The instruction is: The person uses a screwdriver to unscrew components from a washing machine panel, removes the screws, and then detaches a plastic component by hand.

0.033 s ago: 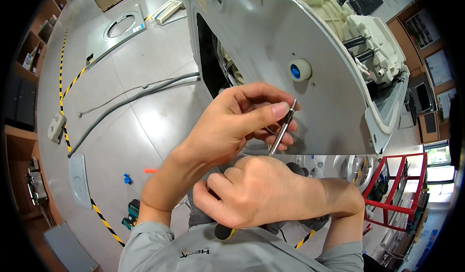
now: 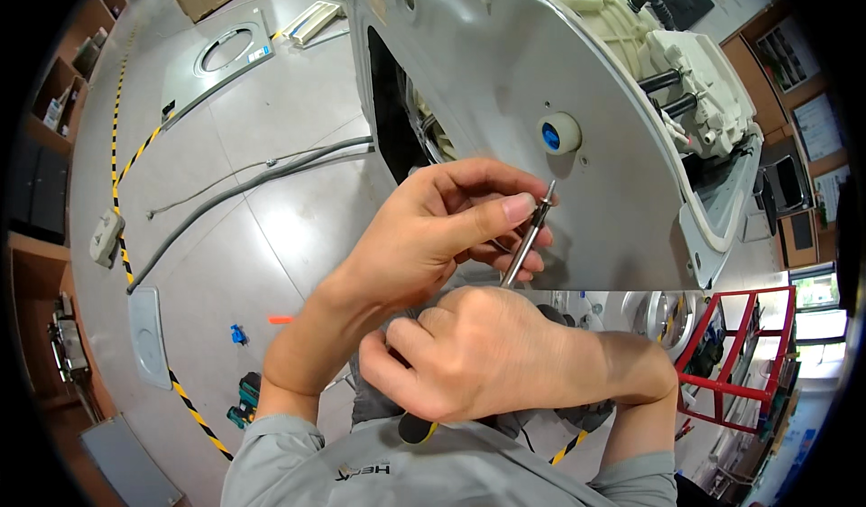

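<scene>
My right hand (image 2: pixel 469 354) is closed in a fist around the handle of a screwdriver (image 2: pixel 521 256). The handle's black and yellow end (image 2: pixel 417 429) sticks out below the fist, and the metal shaft points up and away. Close to its tip, my left hand (image 2: pixel 433 223) pinches the shaft between thumb and fingers; a dark part sits on the shaft there. Just beyond the tip stands the grey panel (image 2: pixel 469 74) of an opened machine. A round whitish foot with a blue centre (image 2: pixel 557 133) projects from this panel, apart from the screwdriver.
White plastic machine parts (image 2: pixel 690 83) show behind the panel. A grey hose (image 2: pixel 262 179) lies on the floor at left, beyond a teal power tool (image 2: pixel 245 400). A metal panel with a round hole (image 2: pixel 221 56) lies farther back. At right stands a red frame (image 2: pixel 735 363).
</scene>
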